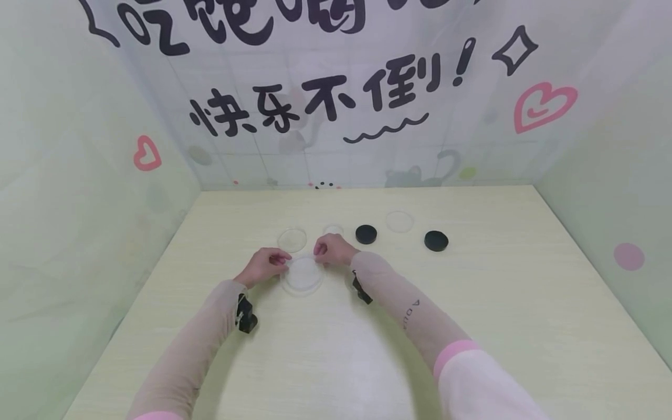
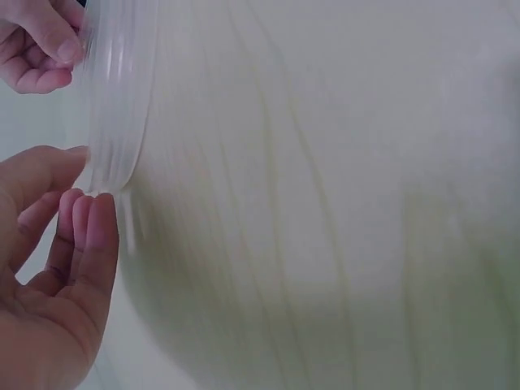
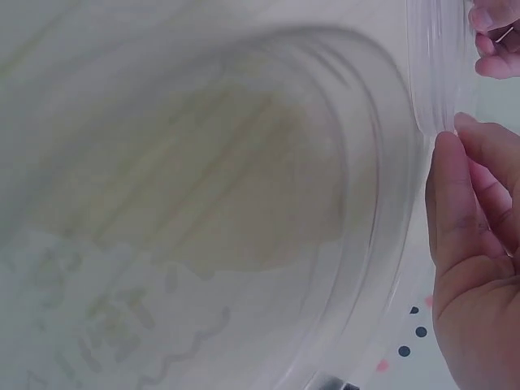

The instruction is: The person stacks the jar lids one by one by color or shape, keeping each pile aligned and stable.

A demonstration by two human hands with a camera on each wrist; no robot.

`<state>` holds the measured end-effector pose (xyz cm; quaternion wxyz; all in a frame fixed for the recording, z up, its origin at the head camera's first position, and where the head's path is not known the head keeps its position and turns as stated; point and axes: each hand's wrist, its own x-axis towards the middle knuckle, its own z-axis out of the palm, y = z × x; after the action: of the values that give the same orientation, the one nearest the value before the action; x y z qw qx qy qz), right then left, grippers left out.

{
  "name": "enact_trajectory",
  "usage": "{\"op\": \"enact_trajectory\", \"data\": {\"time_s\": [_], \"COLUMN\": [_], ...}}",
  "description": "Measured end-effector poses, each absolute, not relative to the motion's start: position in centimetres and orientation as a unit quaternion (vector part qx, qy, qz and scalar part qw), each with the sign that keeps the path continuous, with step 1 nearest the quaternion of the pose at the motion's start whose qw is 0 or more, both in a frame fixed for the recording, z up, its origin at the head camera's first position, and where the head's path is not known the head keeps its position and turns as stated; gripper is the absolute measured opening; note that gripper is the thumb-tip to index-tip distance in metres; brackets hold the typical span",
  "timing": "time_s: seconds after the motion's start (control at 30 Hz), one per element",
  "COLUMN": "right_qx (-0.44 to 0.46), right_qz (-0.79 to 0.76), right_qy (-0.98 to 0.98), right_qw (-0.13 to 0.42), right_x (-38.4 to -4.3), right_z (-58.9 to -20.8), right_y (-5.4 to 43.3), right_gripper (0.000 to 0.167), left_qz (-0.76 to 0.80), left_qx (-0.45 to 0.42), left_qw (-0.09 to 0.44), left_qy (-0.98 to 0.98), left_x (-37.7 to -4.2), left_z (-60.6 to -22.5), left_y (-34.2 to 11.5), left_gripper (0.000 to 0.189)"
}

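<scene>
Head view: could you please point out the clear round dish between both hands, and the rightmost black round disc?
Clear round dish (image 1: 303, 275): head view, middle of its round face.
Rightmost black round disc (image 1: 436, 240): head view, centre of its top.

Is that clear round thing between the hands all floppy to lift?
The clear round thing is probably stiff: its rim looks evenly round between the left hand and right hand. Its see-through sides look thin, so it's likely light. Wide and low, it probably wouldn't tip.
</scene>
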<state>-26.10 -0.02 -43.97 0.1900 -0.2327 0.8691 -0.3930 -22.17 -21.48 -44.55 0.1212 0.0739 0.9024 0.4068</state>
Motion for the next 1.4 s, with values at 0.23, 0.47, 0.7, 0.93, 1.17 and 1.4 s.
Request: {"op": "enact_trajectory", "data": {"time_s": [0.23,0.47,0.7,0.93,1.17,1.4], "right_qx": [-0.244,-0.251,-0.252,-0.247,-0.248,-0.245], "right_qz": [-0.389,-0.384,-0.369,-0.361,-0.351,-0.346], "right_qy": [0.870,0.868,0.875,0.880,0.887,0.887], "right_qw": [0.177,0.191,0.188,0.183,0.172,0.185], "right_x": [-26.8,-27.2,-27.5,-27.7,-27.6,-27.2], "right_z": [-43.3,-41.6,-40.1,-39.9,-40.2,-40.9], "right_y": [0.8,2.5,4.4,6.6,8.8,11.0], "right_gripper": [0.009,0.009,0.013,0.015,0.015,0.015], "left_qz": [0.398,0.397,0.406,0.407,0.394,0.393], "left_qx": [0.084,0.107,0.137,0.157,0.174,0.205], "left_qw": [0.124,0.106,0.099,0.106,0.135,0.147], "left_qy": [0.905,0.905,0.898,0.894,0.892,0.884], "left_x": [-22.7,-23.3,-24.0,-24.6,-24.8,-25.0], "left_z": [-43.8,-42.7,-41.8,-41.8,-42.1,-41.9], "left_y": [-21.3,-20.4,-18.7,-16.4,-13.8,-11.3], "left_gripper": [0.026,0.027,0.029,0.028,0.028,0.027]}}
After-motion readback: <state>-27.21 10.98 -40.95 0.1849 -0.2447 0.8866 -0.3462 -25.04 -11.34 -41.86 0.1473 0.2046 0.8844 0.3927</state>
